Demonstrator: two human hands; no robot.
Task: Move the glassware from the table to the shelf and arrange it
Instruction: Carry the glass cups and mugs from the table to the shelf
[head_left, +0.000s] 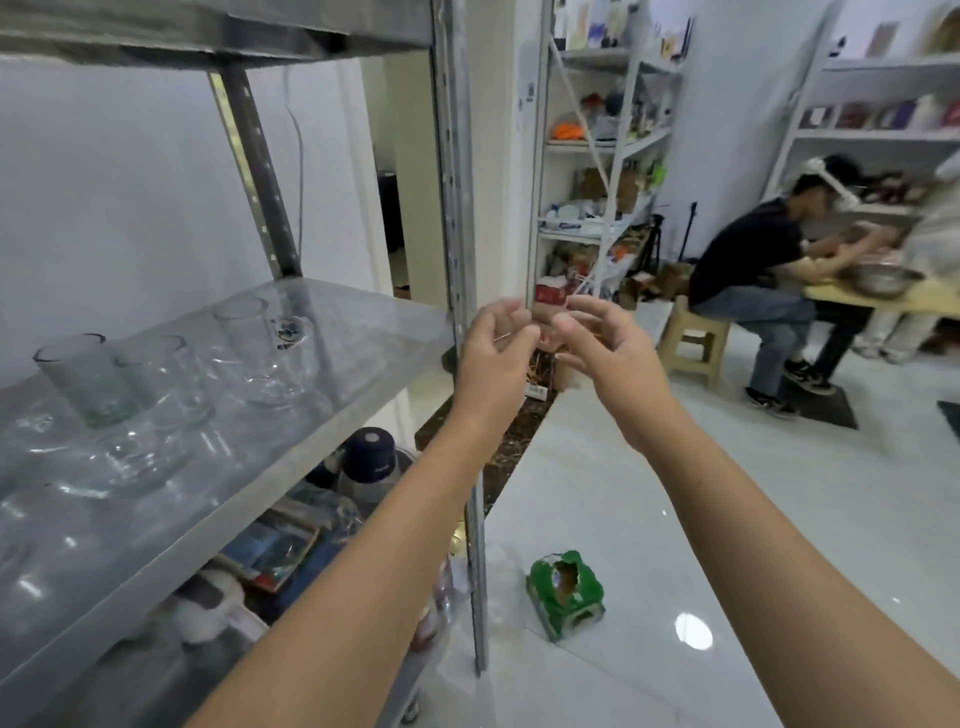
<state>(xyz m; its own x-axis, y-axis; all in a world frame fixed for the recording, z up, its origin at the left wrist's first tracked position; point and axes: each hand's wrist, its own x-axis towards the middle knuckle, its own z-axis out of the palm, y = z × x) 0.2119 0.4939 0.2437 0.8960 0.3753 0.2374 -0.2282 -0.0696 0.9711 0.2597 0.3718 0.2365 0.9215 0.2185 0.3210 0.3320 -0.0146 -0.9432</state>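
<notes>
Beside shelf (374, 332), left hand (493, 353) and right hand (602, 348) are held up, fingers loosely curled, nothing seen gripped. Glasses (156, 374) are crowded on shelf; one could be knocked over by next placement.

**Glassware on the metal shelf**

The grey metal shelf (374, 332) carries a dark-rimmed beaker (78, 379), a clear tumbler (156, 364) just beside it, a printed mug (275, 332) farther along, and blurred glass bowls (119, 457) in front. A torn green carton (565, 592) lies on the white floor (727, 519).
</notes>
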